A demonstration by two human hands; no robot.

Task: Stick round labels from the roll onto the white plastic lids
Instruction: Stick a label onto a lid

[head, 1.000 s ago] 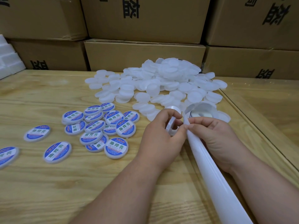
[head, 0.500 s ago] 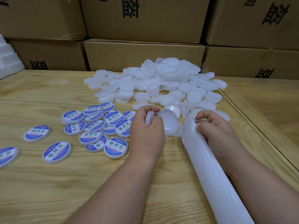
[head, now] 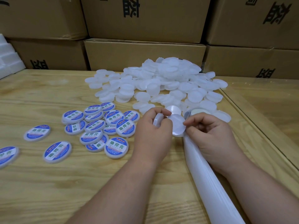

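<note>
My left hand (head: 153, 135) grips a blank white lid (head: 157, 120), held on edge above the table. Just to its right a round label (head: 177, 126) shows its pale back; my right hand (head: 210, 136) pinches its right edge while my left thumb touches its left edge. The label roll (head: 196, 112) lies behind my right hand. Its white backing strip (head: 215, 183) runs under that hand towards me. A heap of blank lids (head: 161, 81) sits beyond both hands. Several labelled lids (head: 97, 126) with blue and white stickers lie to the left.
Stacked cardboard boxes (head: 144, 55) wall off the back of the wooden table (head: 48, 191). White foam blocks (head: 8, 60) stand at the far left. A dark seam (head: 258, 131) runs diagonally along the table's right side.
The label has come off the backing strip and now sits between both hands. My left hand moved left with the lid, then back towards the right hand.
</note>
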